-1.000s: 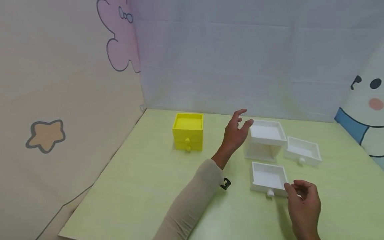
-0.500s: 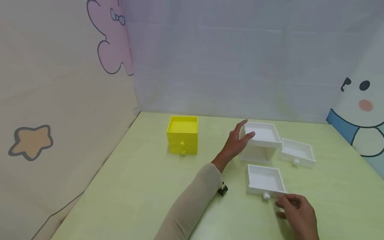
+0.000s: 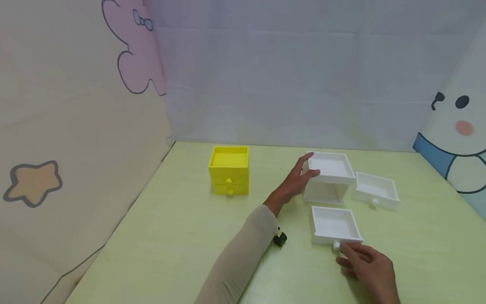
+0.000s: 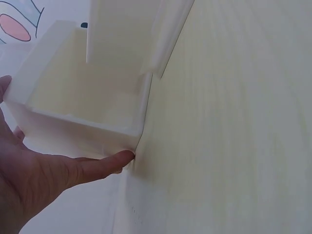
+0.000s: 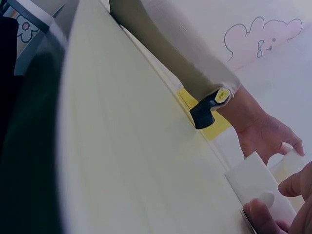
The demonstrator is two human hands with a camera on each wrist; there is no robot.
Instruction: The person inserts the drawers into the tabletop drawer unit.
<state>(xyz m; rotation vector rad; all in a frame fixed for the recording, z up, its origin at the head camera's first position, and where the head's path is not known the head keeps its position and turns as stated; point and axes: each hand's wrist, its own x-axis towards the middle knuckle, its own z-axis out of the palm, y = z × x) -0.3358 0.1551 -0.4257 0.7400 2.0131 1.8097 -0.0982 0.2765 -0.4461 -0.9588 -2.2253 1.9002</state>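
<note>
A white cabinet shell (image 3: 327, 193) with a shallow tray top stands towards the right of the table. My left hand (image 3: 297, 180) lies with spread fingers against its left side and rim; in the left wrist view one long finger (image 4: 105, 165) stretches along that side. In front of the shell rests a white drawer (image 3: 336, 223) with a round knob. My right hand (image 3: 370, 268) is beside the knob (image 5: 266, 197); in the right wrist view thumb and finger are on either side of it, with a gap at the thumb. A second white drawer (image 3: 376, 188) lies right of the shell.
A yellow drawer cabinet (image 3: 229, 171) stands to the left of the white shell. White and patterned cloths (image 3: 265, 84) border the table (image 3: 182, 236) behind and at the sides. A black strap device (image 3: 280, 237) sits on my left wrist.
My left hand has moved down and right onto the white shell's side. My right hand has moved left from the drawer's corner to its knob. The head view has shifted slightly.
</note>
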